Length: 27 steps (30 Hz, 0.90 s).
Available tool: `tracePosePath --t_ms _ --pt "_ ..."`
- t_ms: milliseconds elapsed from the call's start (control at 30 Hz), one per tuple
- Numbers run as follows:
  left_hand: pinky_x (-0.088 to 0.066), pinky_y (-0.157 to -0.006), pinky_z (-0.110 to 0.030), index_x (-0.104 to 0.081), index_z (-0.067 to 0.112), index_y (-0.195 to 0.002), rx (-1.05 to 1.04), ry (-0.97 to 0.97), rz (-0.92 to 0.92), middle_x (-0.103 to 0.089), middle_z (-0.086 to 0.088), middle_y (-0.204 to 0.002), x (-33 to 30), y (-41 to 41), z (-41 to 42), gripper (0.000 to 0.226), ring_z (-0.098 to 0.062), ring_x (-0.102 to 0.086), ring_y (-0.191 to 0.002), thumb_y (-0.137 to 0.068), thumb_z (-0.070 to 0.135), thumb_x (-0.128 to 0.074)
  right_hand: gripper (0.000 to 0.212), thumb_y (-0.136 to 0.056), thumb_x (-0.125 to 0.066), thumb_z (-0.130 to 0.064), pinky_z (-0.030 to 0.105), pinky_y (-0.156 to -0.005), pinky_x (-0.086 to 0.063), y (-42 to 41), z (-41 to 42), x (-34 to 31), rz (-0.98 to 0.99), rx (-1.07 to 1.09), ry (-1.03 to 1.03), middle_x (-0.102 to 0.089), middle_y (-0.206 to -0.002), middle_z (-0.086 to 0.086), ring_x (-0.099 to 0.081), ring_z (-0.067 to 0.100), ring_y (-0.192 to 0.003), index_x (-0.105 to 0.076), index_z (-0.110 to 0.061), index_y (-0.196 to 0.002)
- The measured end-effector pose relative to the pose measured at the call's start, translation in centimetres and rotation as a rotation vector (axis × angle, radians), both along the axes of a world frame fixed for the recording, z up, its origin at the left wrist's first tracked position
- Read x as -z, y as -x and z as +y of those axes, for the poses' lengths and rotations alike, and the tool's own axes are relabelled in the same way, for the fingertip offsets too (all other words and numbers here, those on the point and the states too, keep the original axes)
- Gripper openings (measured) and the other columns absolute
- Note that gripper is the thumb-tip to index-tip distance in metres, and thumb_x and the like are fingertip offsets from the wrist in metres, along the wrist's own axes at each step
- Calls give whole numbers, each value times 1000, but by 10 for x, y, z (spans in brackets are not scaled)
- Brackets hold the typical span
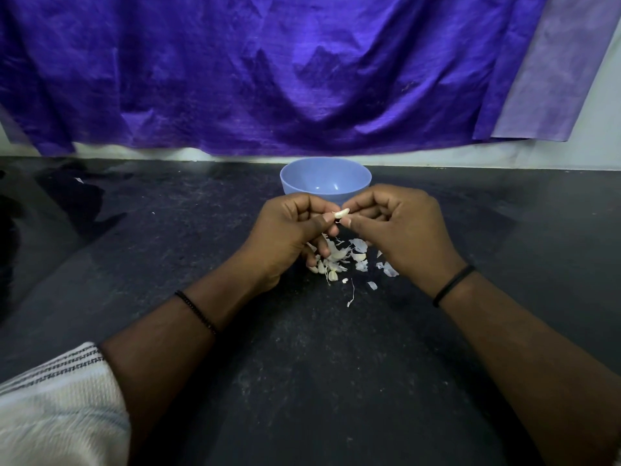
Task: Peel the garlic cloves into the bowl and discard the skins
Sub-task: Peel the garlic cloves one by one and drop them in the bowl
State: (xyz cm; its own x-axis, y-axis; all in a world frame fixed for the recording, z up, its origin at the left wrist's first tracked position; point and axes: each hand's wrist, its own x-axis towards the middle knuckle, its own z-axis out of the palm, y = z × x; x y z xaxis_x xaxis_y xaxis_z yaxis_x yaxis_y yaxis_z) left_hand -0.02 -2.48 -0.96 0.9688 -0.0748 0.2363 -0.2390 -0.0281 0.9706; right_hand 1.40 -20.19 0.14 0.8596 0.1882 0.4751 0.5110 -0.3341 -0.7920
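Garlic clove (pixel 341 213), pale, curved, papery skins (pixel 339 255) below

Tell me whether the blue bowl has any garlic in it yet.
Empty as far as it shows: the visible inside of the blue bowl is bare. The hands hide its near bottom, so a clove there cannot be ruled out.

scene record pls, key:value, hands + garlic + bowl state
left hand: pinches small white garlic clove
right hand: pinches the same clove from the other side
clove position: held above the counter, in front of the bowl
round light-blue plastic bowl: upright, visible inside looks empty
pile of white garlic cloves and skins: on dark speckled counter, below the hands
backdrop: purple cloth
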Motion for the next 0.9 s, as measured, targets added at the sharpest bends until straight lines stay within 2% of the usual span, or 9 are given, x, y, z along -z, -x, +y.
tracePosePath --t_ms 100,267,500,667,900 --pt "-44 -39 -25 -68 0 -102 -19 2 -2 -70 -9 -75 -1 0 0 10 -17 -60 -50 -93 -1 -63 11 -83 -79 -4 13 -59 -50 1 0 -1 5 -34 -12 -72 -69 -9 -64 -3 -60 -77 -11 -91" --pt "-46 -38 -24 -69 1 -96 -82 -6 -17 -72 -12 -76 -2 -1 -1 8 -17 -60 -49 -90 -3 -66 12 -85 -76 -5 29 -65 -60 -1 0 2 57 -47 -61 -75 -73 0 -69 11 -66 -77 -16 -91" --pt "-45 -40 -25 -69 -6 -99 -91 48 63 -73 -15 -81 0 -1 -1 13 -18 -61 -51 -92 6 -66 10 -85 -77 -3 31 -62 -60 -1 2 2 109 -48 -155 -74 -71 7 -68 21 -65 -75 -13 -86" --pt "-44 -41 -23 -70 -2 -95 -57 119 127 -72 -14 -80 -1 0 -2 7 -15 -61 -50 -91 3 -66 15 -84 -76 -2 31 -63 -60 2 5 2 102 -58 -134 -75 -71 1 -68 14 -64 -73 -17 -83" --pt "-45 -40 -24 -70 -4 -91 -98 85 109 -71 -18 -79 0 0 -5 5 -15 -59 -48 -89 -1 -67 13 -84 -77 -3 25 -61 -59 3 5 3 88 -38 -72 -75 -68 -5 -69 9 -61 -75 -17 -85"
